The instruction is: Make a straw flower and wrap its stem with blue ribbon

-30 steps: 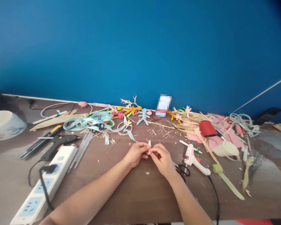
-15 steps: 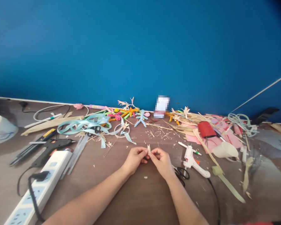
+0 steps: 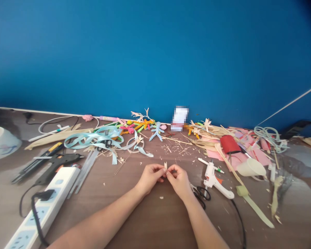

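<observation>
Between my fingertips, a small pale piece of dried husk (image 3: 165,166) points upward, low over the middle of the table. My left hand (image 3: 152,178) pinches it from one side. From the other side my right hand (image 3: 178,179) grips it between thumb and forefinger. The lower part of the piece is hidden by my fingers. Close to my right wrist lie scissors with black handles (image 3: 203,193), partly covered by the arm. Beside them rests a white glue gun (image 3: 214,181) with an orange trigger.
At left are a power strip (image 3: 48,204), a black glue gun (image 3: 57,166), clear glue sticks (image 3: 86,169) and a white bowl (image 3: 2,143). Light blue ribbon (image 3: 93,138) and pipe-cleaner figures (image 3: 157,131) line the back. At right stand a red spool (image 3: 229,144) and a paper cup (image 3: 251,167).
The husk piece has turned slightly and its tip looks narrower and shorter between my fingers. Both hands stay almost in place, and the view has shifted a little.
</observation>
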Available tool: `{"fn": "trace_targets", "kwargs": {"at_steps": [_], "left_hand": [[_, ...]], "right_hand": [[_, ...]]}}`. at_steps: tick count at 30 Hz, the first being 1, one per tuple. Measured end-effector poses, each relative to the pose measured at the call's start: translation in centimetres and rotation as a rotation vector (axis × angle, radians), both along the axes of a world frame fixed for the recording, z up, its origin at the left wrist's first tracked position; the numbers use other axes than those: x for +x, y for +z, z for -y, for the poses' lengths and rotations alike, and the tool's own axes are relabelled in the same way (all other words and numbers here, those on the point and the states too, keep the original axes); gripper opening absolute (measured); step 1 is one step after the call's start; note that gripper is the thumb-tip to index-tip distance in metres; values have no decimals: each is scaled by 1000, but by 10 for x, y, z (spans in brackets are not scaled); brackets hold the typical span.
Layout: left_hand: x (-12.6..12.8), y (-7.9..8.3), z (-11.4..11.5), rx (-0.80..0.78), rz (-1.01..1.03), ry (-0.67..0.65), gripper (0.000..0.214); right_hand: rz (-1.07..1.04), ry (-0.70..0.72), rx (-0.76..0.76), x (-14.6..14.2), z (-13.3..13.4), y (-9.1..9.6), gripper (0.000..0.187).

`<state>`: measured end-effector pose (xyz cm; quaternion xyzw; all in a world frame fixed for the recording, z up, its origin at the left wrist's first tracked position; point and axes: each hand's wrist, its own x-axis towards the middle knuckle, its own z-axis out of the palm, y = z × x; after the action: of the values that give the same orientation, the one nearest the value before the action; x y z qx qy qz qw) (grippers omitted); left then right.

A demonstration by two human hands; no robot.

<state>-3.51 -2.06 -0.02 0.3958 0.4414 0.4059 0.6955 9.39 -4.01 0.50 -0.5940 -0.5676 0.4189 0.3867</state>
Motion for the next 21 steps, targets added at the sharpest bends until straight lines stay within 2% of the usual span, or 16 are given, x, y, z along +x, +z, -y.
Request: {"fn": "trace_targets", "kwargs": {"at_steps": [11,13,18,21], "left_hand": [[2,-2,1,11,-12,62,21],[2,-2,0,16,2,67,21],[1,1,-1,12,51,80,19],[1,2,0,24,50,93,20]], "right_hand": [[30,-28,40,-5,3,-3,18],[-30,-30,10,-4,3,-4,18],[-349,-6,-172,-3,3,-5,18],[-342,-3,-168,-3,2,-5,22]]}}
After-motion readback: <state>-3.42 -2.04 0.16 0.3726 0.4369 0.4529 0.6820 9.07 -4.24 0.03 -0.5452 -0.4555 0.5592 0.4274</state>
